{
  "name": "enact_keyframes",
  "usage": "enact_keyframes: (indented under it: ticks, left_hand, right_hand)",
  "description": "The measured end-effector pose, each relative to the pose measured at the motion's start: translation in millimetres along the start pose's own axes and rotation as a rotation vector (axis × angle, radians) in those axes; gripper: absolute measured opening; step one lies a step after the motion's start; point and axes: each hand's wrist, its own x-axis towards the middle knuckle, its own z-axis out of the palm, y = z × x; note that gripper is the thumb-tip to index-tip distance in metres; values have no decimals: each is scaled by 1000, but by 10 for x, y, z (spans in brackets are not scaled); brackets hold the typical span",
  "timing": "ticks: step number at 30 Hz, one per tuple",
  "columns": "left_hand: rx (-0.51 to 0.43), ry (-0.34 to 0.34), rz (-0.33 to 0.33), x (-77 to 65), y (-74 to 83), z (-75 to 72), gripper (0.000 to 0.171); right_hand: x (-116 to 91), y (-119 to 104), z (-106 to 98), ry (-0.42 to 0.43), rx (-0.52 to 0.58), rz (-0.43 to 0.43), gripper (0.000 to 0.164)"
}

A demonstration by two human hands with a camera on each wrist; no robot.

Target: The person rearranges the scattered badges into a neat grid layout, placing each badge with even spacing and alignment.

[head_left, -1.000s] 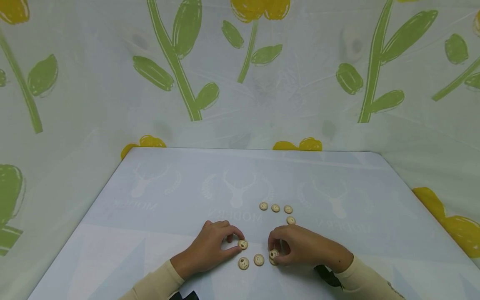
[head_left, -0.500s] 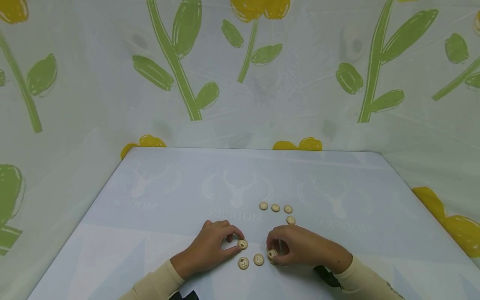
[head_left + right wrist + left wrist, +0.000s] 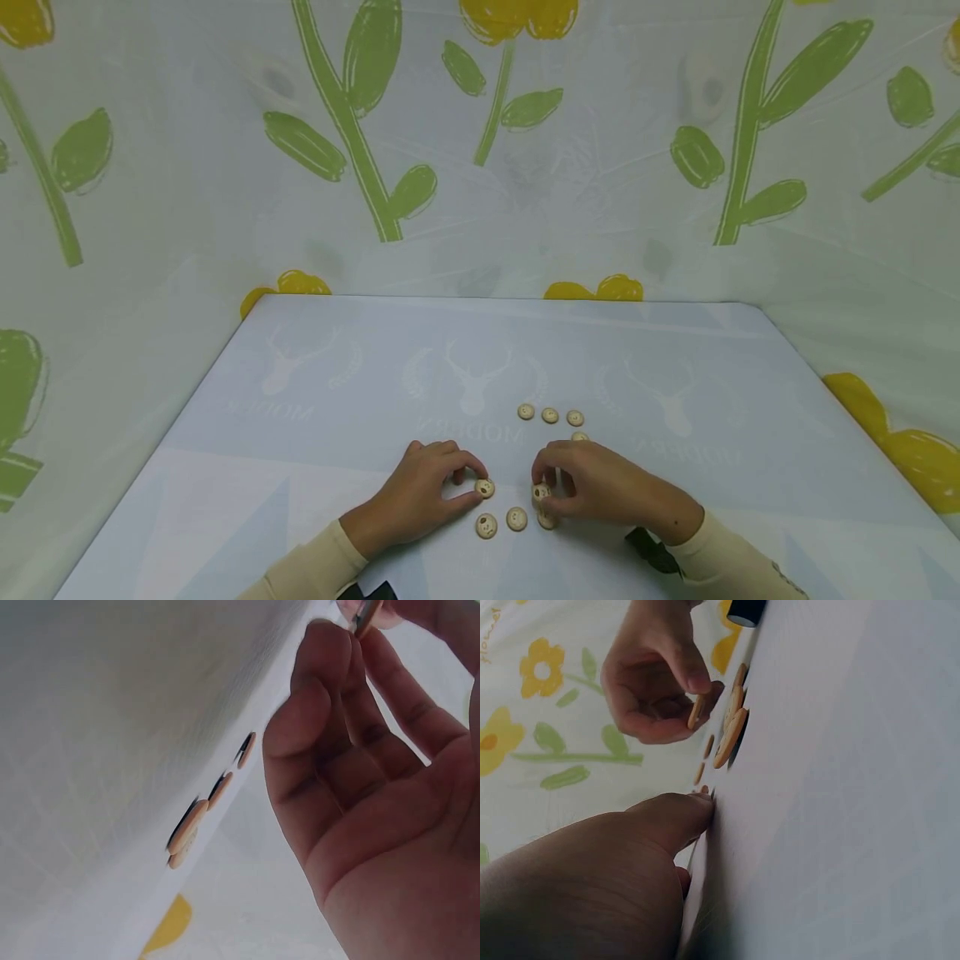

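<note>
Fingers of my right hand (image 3: 596, 482) pinch a raised button (image 3: 541, 492); those of my left hand (image 3: 423, 492) pinch a second button (image 3: 484, 487) on the table (image 3: 225, 500). Three near buttons (image 3: 516, 519) lie closer to me, four far buttons (image 3: 550, 415) beyond my right hand.

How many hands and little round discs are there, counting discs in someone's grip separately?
Hands (left hand, right hand): 2
Tan button-like discs pinched by a hand: 2
Other tan button-like discs: 7 visible, some partly hidden
Total: 11
</note>
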Motion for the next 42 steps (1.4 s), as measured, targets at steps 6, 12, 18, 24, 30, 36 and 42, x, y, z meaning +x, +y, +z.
enact_keyframes:
  ticks: [6, 12, 18, 24, 30, 36, 42]
  left_hand:
    - [-5, -12, -17, 0, 4, -5, 18]
    - [-8, -14, -21, -3, -3, -7, 18]
    - [-9, -14, -23, -6, -2, -11, 19]
    - [-7, 2, -13, -3, -3, -2, 18]
    - [-19, -21, -20, -4, 1, -7, 19]
    - [-25, -14, -20, 5, 6, -13, 17]
    - [-27, -15, -13, 5, 4, -8, 18]
  right_hand:
    - [15, 4, -15, 52, -36, -2, 14]
    - [33, 28, -25, 106, -63, -19, 16]
    - [50, 70, -48, 138, -96, 2, 16]
    - [62, 88, -60, 162, -120, 44, 16]
    - [74, 74, -70, 184, -138, 122, 16]
    - [101, 55, -95, 213, -181, 203, 15]
    - [113, 73, -82, 224, -210, 214, 14]
